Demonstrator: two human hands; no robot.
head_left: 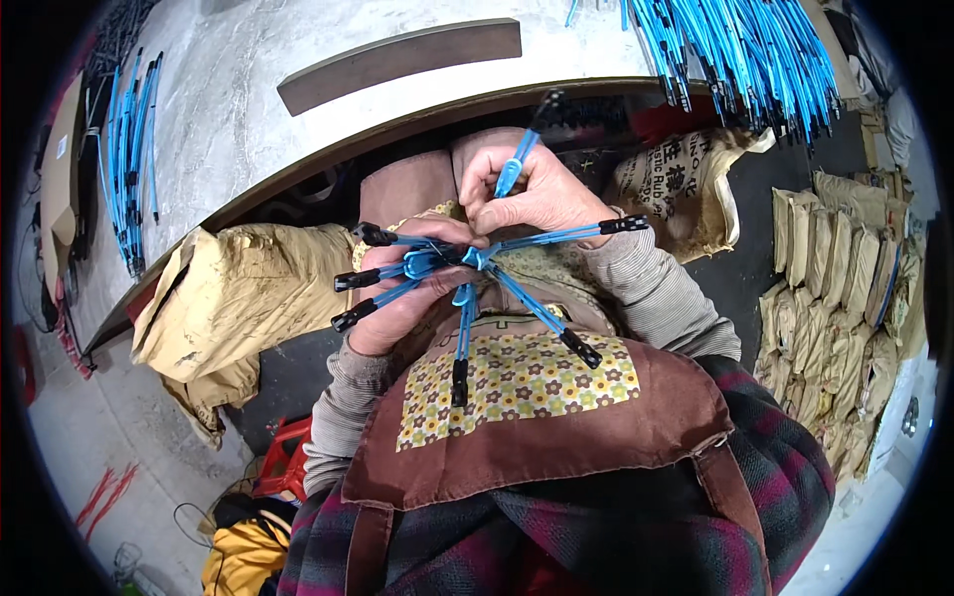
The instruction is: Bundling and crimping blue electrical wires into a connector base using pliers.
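In front of my apron, my left hand (pixel 393 316) is closed on a bundle of blue cables (pixel 422 260). Their black end connectors fan outward to the left, right and below. My right hand (pixel 552 194) sits just above and to the right, thumb and forefinger pinching another blue cable (pixel 510 177). That cable points up, its black tip near the table edge. Both hands nearly touch, and the fingers partly hide where the cables meet.
A grey table (pixel 229 109) spans the far side, bearing a long brown strip (pixel 397 65). Piles of blue cables lie at its right (pixel 735 60) and left (pixel 129 159). Paper sacks (pixel 268 288) stand below; wrapped packs (pixel 835 258) are stacked right. A red stool (pixel 283 462) is lower left.
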